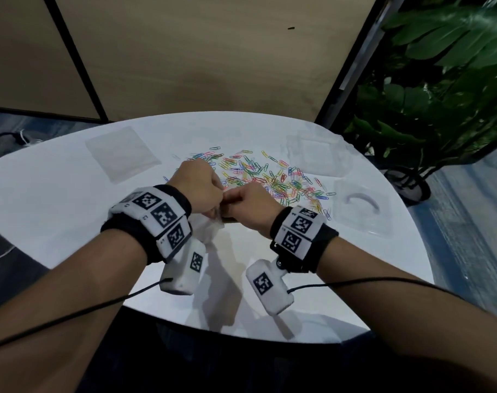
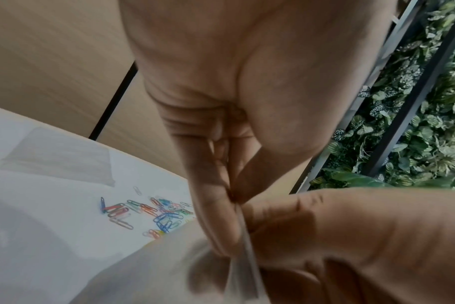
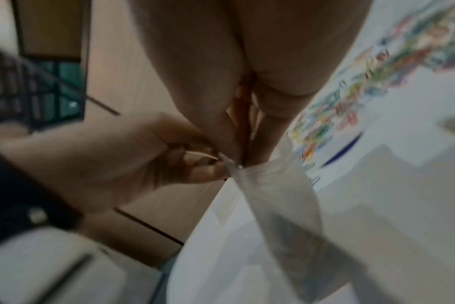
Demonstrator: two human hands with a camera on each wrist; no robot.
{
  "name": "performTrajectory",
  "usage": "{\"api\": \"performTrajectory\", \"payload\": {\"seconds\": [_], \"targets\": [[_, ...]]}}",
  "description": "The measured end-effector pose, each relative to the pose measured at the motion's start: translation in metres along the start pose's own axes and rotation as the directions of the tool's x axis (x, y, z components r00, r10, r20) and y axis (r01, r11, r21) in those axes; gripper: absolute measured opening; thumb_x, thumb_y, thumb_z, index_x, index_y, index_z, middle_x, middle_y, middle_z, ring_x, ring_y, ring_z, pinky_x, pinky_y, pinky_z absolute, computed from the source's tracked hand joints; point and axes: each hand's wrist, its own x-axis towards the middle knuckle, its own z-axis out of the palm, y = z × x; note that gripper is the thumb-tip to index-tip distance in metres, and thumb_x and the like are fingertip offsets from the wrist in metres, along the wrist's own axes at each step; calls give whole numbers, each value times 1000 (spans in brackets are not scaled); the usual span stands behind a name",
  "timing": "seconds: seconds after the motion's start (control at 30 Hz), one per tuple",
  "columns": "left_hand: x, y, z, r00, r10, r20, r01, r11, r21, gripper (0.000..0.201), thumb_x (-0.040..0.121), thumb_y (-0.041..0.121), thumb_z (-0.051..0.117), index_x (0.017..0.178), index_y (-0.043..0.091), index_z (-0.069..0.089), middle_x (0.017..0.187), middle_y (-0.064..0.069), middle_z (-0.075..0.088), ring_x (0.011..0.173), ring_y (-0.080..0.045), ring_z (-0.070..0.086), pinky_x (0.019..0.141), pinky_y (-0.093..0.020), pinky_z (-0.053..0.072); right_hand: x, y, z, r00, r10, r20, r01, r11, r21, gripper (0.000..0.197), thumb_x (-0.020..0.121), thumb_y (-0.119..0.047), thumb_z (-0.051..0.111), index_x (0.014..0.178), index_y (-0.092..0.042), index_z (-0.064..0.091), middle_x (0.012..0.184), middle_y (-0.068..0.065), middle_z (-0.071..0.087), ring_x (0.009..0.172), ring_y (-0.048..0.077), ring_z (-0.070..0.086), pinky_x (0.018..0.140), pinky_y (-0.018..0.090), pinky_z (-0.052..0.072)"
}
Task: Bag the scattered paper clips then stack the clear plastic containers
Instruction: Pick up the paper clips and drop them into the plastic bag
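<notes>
Nearest the body, just above the white bench (image 1: pixel 71 211), both hands meet over a small clear plastic bag (image 3: pixel 281 197). The left hand (image 1: pixel 196 184) and right hand (image 1: pixel 250 204) each pinch its top edge between thumb and fingertips, apparently to part the mouth; the bag hangs down limp from that edge. It looks thin, light and slippery, so the lips will likely cling together. A grip right at the rim, one side per hand, seems best.

Just beyond the knuckles lie the paper clips (image 1: pixel 267 177), a loose multicoloured scatter across the middle of the bench. They are small, stiff and light, and tend to snag on each other, so scooping small clumps should go faster than picking singles.

To the right sit two clear plastic containers (image 1: pixel 363 205), shallow, rigid-looking and probably easy to crack; holding them by the rims looks safest. At far left lies a flat clear sheet or bag (image 1: pixel 122 153); I cannot tell which.
</notes>
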Motion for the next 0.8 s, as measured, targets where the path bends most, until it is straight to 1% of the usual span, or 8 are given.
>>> {"api": "performTrajectory", "payload": {"seconds": [0.1, 0.17, 0.23, 0.33, 0.47, 0.6, 0.7, 0.8], "targets": [[-3, 4, 1, 1000, 3, 28, -2, 999, -40, 30, 85, -6, 51, 87, 12, 75, 72, -17, 77, 69, -27, 78, 76, -38, 65, -6, 0, -8, 979, -202, 12, 186, 876, -446, 22, 81, -4, 63, 64, -14, 72, 56, 1, 62, 53, 11, 54, 55, 24, 43], [-4, 4, 1, 1000, 13, 14, -13, 999, -30, 28, 85, -3, 52, 84, 17, 72, 70, -15, 77, 66, -24, 78, 79, -36, 64, -13, -2, -10, 955, -294, 41, 275, 826, -491, 30, 83, -2, 57, 57, -17, 63, 50, -5, 52, 46, 4, 43, 53, 20, 32], [-4, 3, 0, 999, 25, -24, -25, 999, -19, 25, 86, -1, 53, 93, 13, 73, 68, -11, 76, 63, -23, 77, 77, -37, 64, -17, 0, -17, 917, -397, 24, 360, 804, -472, 22, 84, -6, 59, 72, -16, 74, 59, -4, 65, 52, 5, 53, 57, 21, 39], [-3, -2, -6, 997, 28, -70, -28, 1000, -9, 23, 89, 1, 54, 100, 7, 73, 70, -8, 72, 63, -26, 77, 74, -40, 65, -25, 14, -37, 875, -483, 26, 425, 742, -518, 19, 89, -14, 62, 98, -17, 77, 91, -3, 76, 79, 8, 69, 74, 24, 56], [-7, -8, -9, 999, 29, -39, -29, 1000, 7, 27, 88, -2, 52, 102, 7, 73, 75, -13, 75, 62, -25, 77, 73, -40, 65, -39, 53, -47, 803, -571, 172, 542, 580, -608, 37, 93, -7, 54, 128, -14, 62, 129, 2, 60, 118, 15, 57, 98, 33, 49], [-6, -8, -14, 997, 36, -64, -32, 997, 66, 30, 87, -3, 50, 97, 6, 76, 71, -7, 72, 62, -23, 76, 73, -39, 65, -50, 69, -39, 771, -634, 56, 573, 652, -497, 41, 92, -6, 55, 131, -18, 58, 135, 0, 50, 126, 13, 48, 101, 30, 46], [-6, -8, -18, 996, 34, -81, -27, 995, 93, 30, 86, -2, 49, 98, 8, 75, 71, -5, 71, 62, -23, 76, 74, -38, 65, -42, 83, -42, 814, -495, 304, 551, 491, -674, 38, 97, -17, 51, 134, -22, 56, 149, 2, 42, 139, 20, 38, 110, 38, 39], [-6, -8, -19, 996, 37, -76, -28, 993, 112, 30, 86, -2, 49, 100, 8, 74, 73, -6, 71, 63, -25, 76, 74, -39, 65, -25, 122, -49, 883, -133, 450, 469, 274, -840, 55, 101, -28, 41, 153, -22, 25, 164, 5, 10, 150, 28, 12, 119, 46, 23]]}}
